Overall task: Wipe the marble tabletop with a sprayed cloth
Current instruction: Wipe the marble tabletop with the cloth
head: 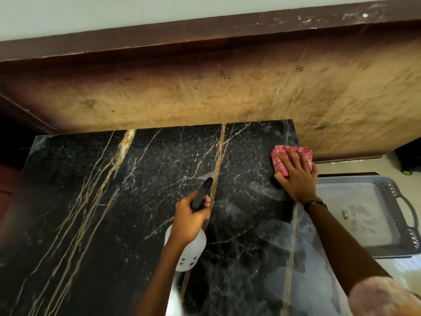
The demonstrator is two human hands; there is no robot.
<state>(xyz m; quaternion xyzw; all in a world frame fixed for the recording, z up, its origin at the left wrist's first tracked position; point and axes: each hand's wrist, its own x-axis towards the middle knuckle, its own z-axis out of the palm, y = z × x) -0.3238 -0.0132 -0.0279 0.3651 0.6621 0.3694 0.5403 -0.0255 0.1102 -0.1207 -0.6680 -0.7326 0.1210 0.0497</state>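
Your right hand [296,176] presses flat, fingers spread, on the soft pink cloth [284,153] at two o'clock. Your left hand [189,218] grips the light spray bottle [189,252].

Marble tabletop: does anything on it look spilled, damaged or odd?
Nothing spilled or broken. The marble tabletop shows hazy smears near the red cloth under the right hand, likely wiping traces. The left hand holds a spray bottle.
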